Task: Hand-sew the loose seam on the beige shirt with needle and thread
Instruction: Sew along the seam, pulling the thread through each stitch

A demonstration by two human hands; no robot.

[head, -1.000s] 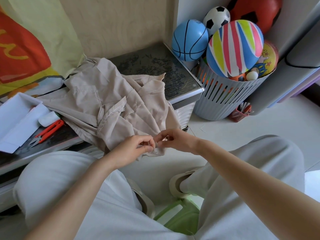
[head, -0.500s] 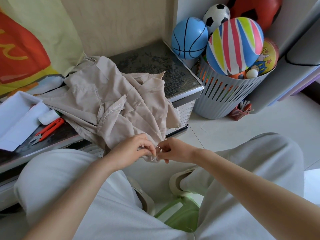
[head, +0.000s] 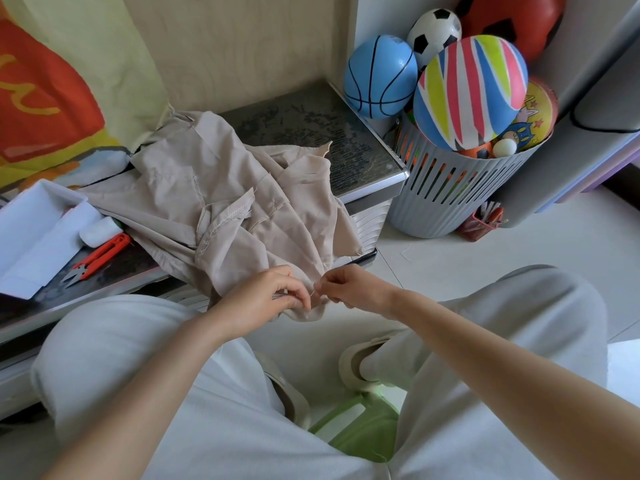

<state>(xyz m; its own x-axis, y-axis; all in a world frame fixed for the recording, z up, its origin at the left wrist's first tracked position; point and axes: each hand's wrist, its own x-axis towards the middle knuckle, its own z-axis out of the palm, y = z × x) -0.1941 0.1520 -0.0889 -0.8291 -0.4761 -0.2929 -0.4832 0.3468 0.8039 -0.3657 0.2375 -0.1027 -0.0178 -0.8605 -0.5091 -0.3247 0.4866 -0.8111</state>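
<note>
The beige shirt (head: pixel 228 202) lies crumpled on the low dark table (head: pixel 322 133), with one edge hanging over the front toward my lap. My left hand (head: pixel 266 299) pinches that hanging edge, fingers curled around the fabric. My right hand (head: pixel 349 285) is just to its right and pinches a thin needle (head: pixel 313 292) at the fabric edge between the two hands. The thread is too fine to make out.
Orange thread snips (head: pixel 100 254) and a white spool (head: pixel 100 230) lie on the table's left, beside a white box (head: pixel 31 230). A grey slatted basket (head: pixel 460 192) full of balls stands to the right. My knees and a green stool (head: pixel 360 427) are below.
Both hands stay together at the shirt's hanging edge, with only slight shifts. The right hand's fingers have drawn closer to the fabric with the needle.
</note>
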